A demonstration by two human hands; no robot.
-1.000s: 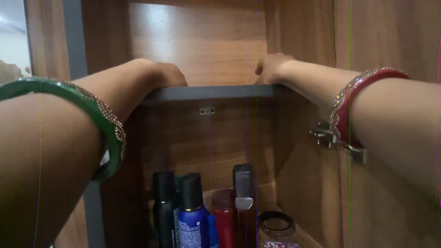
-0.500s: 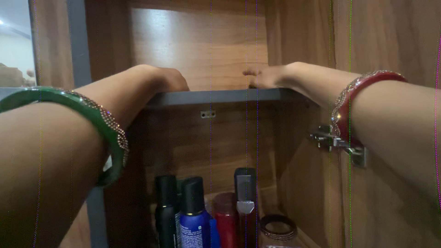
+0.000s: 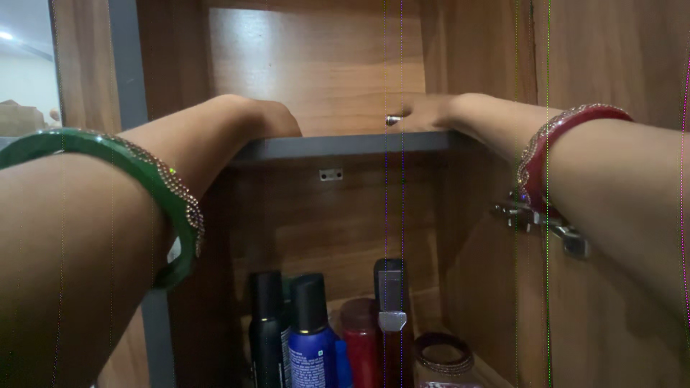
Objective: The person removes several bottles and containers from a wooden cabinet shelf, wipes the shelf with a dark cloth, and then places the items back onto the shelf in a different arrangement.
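Shelf (image 3: pixel 345 146) was the thing both hands reached for — a thin grey board set across the upper part of a wooden cupboard (image 3: pixel 316 65), its front edge running level between the side walls. The left hand (image 3: pixel 269 118) lay on top of it near the left end, fingers curled over and downward, holding nothing that could be seen. The right hand (image 3: pixel 424 113) rested flat on the board toward the right, fingers stretched leftward; a small shiny metal bit showed at the fingertips, a ring or a tiny object — too small to tell. Whether that hand pinched anything could not be told.

By its looks the board was stiff and smooth, likely laminate, light enough for two hands yet slippery on its face; the front edge, or the underside near each end, seemed the surest place to take hold. A small metal bracket (image 3: pixel 330 174) sat on the back wall just beneath it.

A green bangle (image 3: pixel 172 208) circled the left forearm, a red bangle (image 3: pixel 539 151) the right. A metal hinge (image 3: pixel 546 223) stuck out from the right wall. Below stood a black spray can (image 3: pixel 266 323), a blue bottle (image 3: pixel 310 338), a red bottle (image 3: pixel 359 338), a dark bottle with a silver clip (image 3: pixel 392 302), and a jar (image 3: pixel 444 356).
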